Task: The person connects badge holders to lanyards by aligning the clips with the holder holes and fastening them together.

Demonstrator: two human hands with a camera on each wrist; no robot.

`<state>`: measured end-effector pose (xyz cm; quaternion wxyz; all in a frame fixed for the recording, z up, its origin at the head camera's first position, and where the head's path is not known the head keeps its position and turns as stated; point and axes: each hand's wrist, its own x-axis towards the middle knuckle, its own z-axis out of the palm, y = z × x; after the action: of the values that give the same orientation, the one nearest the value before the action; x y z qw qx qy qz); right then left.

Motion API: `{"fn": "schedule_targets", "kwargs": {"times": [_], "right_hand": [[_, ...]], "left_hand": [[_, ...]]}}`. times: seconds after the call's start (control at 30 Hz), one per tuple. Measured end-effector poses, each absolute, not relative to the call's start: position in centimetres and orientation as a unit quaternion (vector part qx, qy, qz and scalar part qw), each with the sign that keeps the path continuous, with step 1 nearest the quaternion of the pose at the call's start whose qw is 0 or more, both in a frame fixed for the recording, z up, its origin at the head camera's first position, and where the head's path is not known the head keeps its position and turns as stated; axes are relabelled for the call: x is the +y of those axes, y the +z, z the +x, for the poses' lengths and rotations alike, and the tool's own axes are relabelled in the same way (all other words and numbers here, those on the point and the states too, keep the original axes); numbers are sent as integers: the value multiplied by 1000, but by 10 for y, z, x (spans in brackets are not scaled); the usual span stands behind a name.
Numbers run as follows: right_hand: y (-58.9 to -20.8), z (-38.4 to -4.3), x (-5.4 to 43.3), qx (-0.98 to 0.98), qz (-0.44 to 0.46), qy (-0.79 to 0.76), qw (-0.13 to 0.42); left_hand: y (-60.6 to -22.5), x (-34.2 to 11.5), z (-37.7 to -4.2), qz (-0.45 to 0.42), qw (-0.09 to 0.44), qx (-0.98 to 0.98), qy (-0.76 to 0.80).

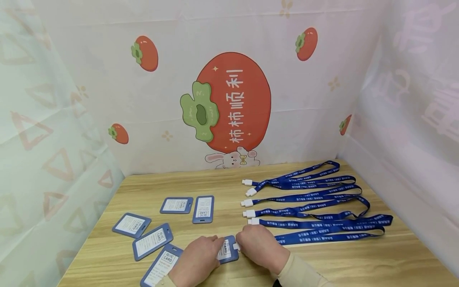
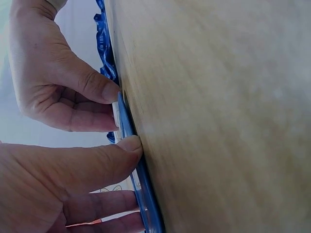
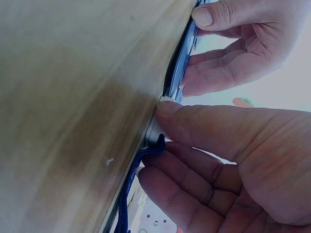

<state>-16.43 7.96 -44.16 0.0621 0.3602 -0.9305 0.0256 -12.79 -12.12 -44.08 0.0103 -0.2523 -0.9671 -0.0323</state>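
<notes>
My left hand (image 1: 199,258) grips a blue card holder (image 1: 230,258) with a white "ID/IC CARD" insert, its thumb along the holder's edge in the left wrist view. Close on its right, my right hand (image 1: 261,248) pinches a white clip (image 3: 154,132) between thumb and fingers. From that clip runs a blue lanyard strap (image 3: 124,199). In the head view the clip's end meets the holder's slotted edge; whether it is fastened there I cannot tell. The right fingers partly hide the clip.
Several other blue card holders (image 1: 153,240) lie at the left and middle of the wooden table (image 1: 143,183). On the right, several blue lanyards (image 1: 308,197) with white clips point left. A white printed cloth (image 1: 172,99) stands behind the table.
</notes>
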Motion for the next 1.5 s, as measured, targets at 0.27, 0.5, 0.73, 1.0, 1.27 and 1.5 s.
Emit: {"fn": "schedule_targets", "kwargs": {"times": [0.27,0.5,0.73,1.0,1.27,1.5], "right_hand": [[-440,-163,80,-935,350,28,53],[-441,-163,82,-937,346,33,45],[-440,-164,86,-940,337,57,13],[-440,-163,89,-944,324,61,-8],[-439,-161,89,-946,317,59,-27],[-438,-160,89,-949,310,50,-31]], "left_hand": [[-439,-121,-129,-242,-8,-970,-35],[-439,-121,-128,-239,-9,-971,-31],[-440,-121,-127,-239,-6,-970,-30],[-441,-119,-127,-223,-31,-974,-39],[-440,-116,-127,-201,-59,-976,-52],[-441,-116,-126,-204,-59,-976,-55]]}}
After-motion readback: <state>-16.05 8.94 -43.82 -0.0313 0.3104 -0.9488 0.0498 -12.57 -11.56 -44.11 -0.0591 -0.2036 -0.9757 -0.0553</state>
